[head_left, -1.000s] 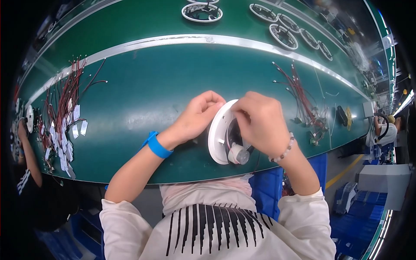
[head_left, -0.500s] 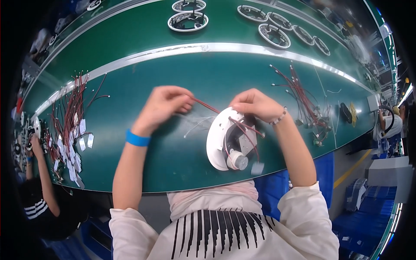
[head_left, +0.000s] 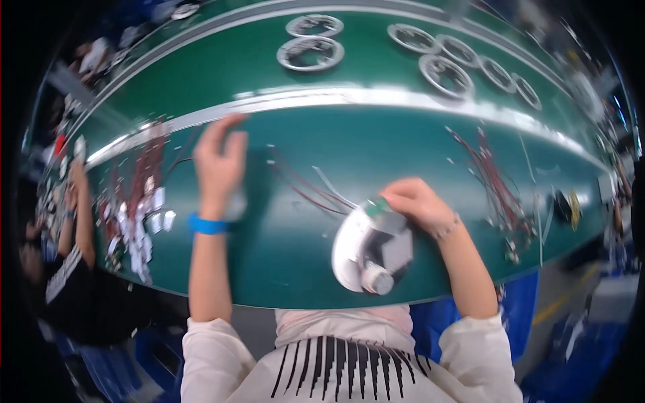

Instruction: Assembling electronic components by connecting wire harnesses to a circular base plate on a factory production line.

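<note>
A white round housing (head_left: 346,252) with a dark inside and a small pale cylindrical part (head_left: 377,279) stands tilted near the table's front edge. At its upper rim sits a small green piece (head_left: 378,206), probably a circuit board, blurred. My right hand (head_left: 418,205) is closed with its fingertips pinched on that green piece at the rim. Dark red wires (head_left: 306,190) with white end plugs stretch left from the rim across the table. Left of the wires, my left hand (head_left: 222,161) is raised with fingers apart and nothing in it.
Bundles of red wires with white tags (head_left: 138,232) lie at left, more red wires (head_left: 494,178) at right. Several white rings (head_left: 310,54) rest on the green surface beyond the pale ledge (head_left: 336,96). Another person's arm (head_left: 82,221) shows at far left.
My left hand has let go of the red wires and moved left, opening. The wires now lie left of the housing. At the rim, the green piece has come into view by my right fingertips.
</note>
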Demonstrator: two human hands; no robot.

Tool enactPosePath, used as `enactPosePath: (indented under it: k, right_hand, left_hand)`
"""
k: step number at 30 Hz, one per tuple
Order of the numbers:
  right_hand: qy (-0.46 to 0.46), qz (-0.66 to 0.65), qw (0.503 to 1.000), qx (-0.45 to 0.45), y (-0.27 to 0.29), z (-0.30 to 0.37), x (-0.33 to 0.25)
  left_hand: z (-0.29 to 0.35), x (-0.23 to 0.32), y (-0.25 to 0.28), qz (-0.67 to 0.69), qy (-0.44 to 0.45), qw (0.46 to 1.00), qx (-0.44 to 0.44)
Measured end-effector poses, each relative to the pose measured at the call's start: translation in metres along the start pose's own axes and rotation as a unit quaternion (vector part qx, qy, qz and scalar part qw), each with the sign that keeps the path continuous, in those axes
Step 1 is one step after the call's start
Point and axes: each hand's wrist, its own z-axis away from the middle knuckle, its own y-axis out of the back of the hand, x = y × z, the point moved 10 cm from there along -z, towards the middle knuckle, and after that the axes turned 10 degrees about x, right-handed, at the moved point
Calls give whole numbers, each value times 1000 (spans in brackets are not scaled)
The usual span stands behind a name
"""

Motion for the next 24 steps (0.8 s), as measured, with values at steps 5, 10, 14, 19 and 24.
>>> enactPosePath:
  k: [5,10,14,19,24]
  right_hand:
    - [-3,15,999,45,17,5,12]
    - [-21,-56,997,43,10,5,18]
    - [-19,-61,998,15,0,3,14]
    - [-7,-126,991,38,12,4,13]
    - [1,-112,990,82,7,3,5]
  left_hand:
    - [108,98,-132,243,105,872,-413]
    - [112,89,-120,260,183,842,-435]
    - [130,87,-119,310,282,774,-475]
    - [117,77,-80,276,371,740,-489]
    - [8,20,54,-12,188,958,-217]
